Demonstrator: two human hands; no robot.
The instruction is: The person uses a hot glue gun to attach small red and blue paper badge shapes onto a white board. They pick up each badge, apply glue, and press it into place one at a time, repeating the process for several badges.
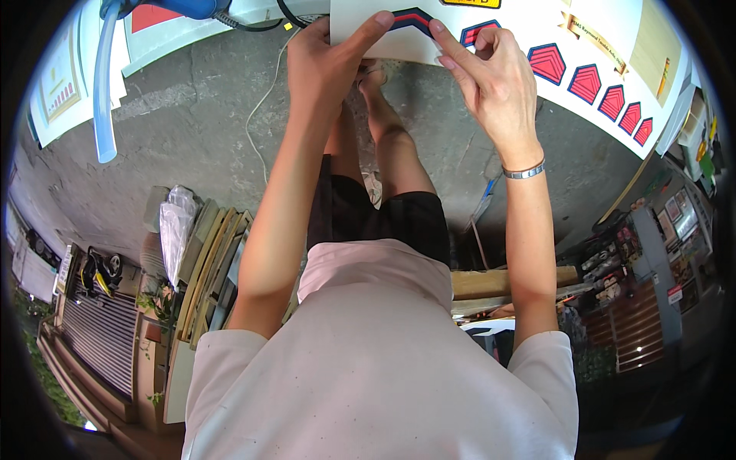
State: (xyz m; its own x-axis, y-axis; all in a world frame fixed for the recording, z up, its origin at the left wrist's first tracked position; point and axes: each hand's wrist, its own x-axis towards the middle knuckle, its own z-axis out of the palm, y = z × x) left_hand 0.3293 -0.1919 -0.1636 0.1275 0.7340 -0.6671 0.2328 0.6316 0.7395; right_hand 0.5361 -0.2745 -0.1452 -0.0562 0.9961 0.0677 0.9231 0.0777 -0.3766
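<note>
A white sheet with a straight lower edge lies at the top of the view. On it is a dark blue chevron emblem with a red stripe. My left hand is closed around the sheet's left edge; its thumb lies at the chevron's left end, and its other fingers are mostly hidden. From the right, my right hand bends its fingers in, with fingertips pressed at the chevron's right end. A second red and blue emblem shows partly behind those fingers. A metal bracelet circles my right wrist.
Several red chevron emblems run along a larger printed sheet at the right. A blue tool with a cord and a translucent blue tube are at upper left. Stacked boards lean at lower left. A white cable crosses the concrete floor.
</note>
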